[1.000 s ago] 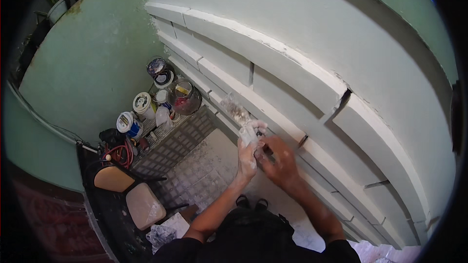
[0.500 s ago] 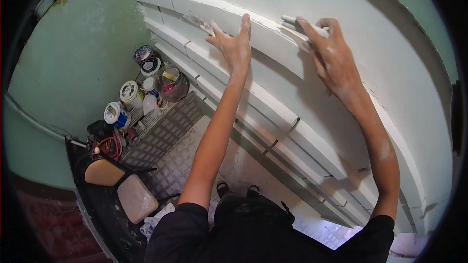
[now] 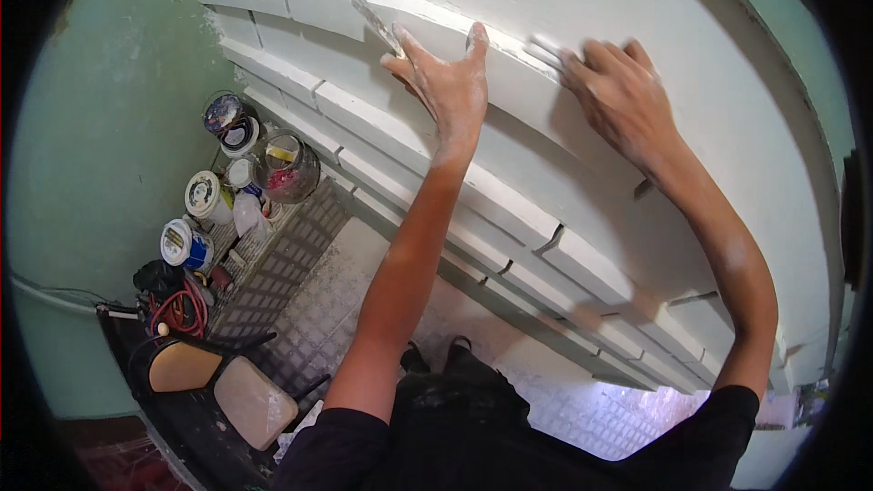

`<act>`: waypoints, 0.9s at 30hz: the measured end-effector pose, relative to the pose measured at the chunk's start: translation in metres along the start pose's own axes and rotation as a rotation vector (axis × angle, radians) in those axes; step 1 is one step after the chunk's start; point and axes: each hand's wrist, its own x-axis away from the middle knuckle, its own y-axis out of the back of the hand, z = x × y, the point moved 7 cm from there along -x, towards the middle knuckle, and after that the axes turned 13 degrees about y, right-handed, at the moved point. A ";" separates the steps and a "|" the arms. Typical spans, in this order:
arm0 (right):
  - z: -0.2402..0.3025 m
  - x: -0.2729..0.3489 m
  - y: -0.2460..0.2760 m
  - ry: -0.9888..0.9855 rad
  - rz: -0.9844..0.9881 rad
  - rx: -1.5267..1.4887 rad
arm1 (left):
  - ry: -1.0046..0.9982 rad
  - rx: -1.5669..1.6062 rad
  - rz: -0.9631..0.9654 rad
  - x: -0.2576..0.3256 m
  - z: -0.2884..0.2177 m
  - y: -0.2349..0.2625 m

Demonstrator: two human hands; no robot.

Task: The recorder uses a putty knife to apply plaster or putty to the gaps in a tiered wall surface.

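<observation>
A thin, putty-smeared scraper blade [image 3: 375, 22] sticks up from my left hand [image 3: 446, 86]. The lower fingers grip it while the thumb stands apart, close to the top white ledge [image 3: 400, 11] of the wall. My right hand [image 3: 620, 100] is closed on a putty knife [image 3: 544, 52], which is blurred by motion; its blade lies at the upper edge of the same ledge. The handle is mostly hidden by the fingers. White putty dust marks both hands, and rough white filler shows along the seam above the ledge.
Rows of white ledges [image 3: 496, 191] with gaps step down the wall. At the left, paint tubs [image 3: 186, 244] and a clear round container [image 3: 287, 166] stand on a crate-like platform [image 3: 296, 227], near a red hose [image 3: 182, 307]. A chair [image 3: 255, 400] stands lower left.
My right hand has turned flatter against the ledge, bringing its putty knife along the seam. The left scraper now tilts more upright. The whole view has shifted slightly.
</observation>
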 end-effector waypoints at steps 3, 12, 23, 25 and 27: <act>0.007 -0.023 0.001 0.057 0.084 0.045 | 0.019 -0.037 -0.026 -0.005 0.002 0.003; 0.004 -0.038 -0.012 0.012 0.020 -0.058 | 0.012 -0.049 0.019 -0.004 0.001 0.002; 0.002 -0.035 -0.016 0.064 0.001 -0.038 | -0.019 0.003 0.017 -0.005 -0.004 0.007; -0.004 -0.012 -0.011 0.016 0.008 -0.055 | 0.017 -0.035 0.024 -0.004 -0.007 0.010; -0.003 -0.021 -0.018 0.038 0.018 -0.048 | 0.051 -0.060 0.044 -0.005 -0.006 0.009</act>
